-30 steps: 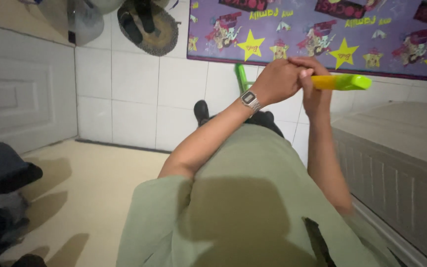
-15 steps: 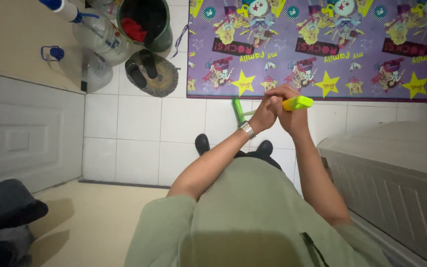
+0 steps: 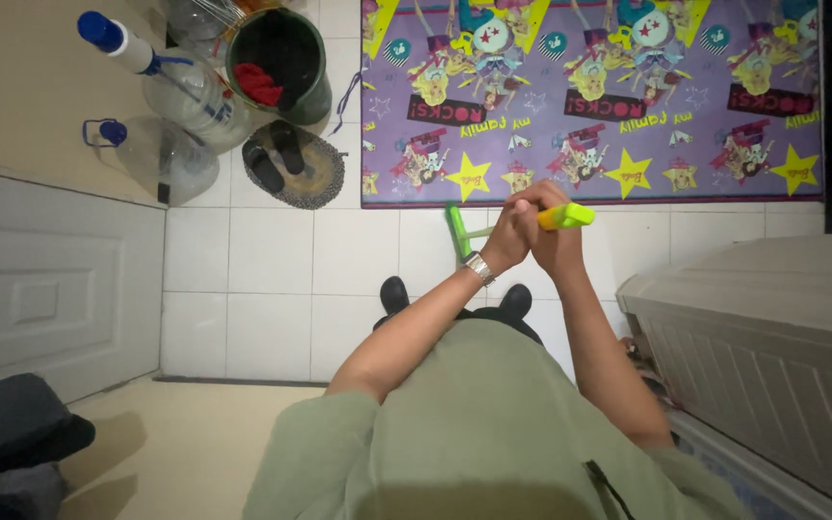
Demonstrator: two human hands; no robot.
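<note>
Where hands (image 3: 532, 231) clasp, green handle (image 3: 566, 216) protrudes rightward.

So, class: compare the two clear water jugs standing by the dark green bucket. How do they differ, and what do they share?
The nearer jug has a short blue cap with a blue carry handle; the farther jug is topped by a long white pump with a blue head. The farther jug stands right beside the bucket; the nearer jug stands further from it, by the sandals. Both are clear plastic on the white tile floor.
</note>
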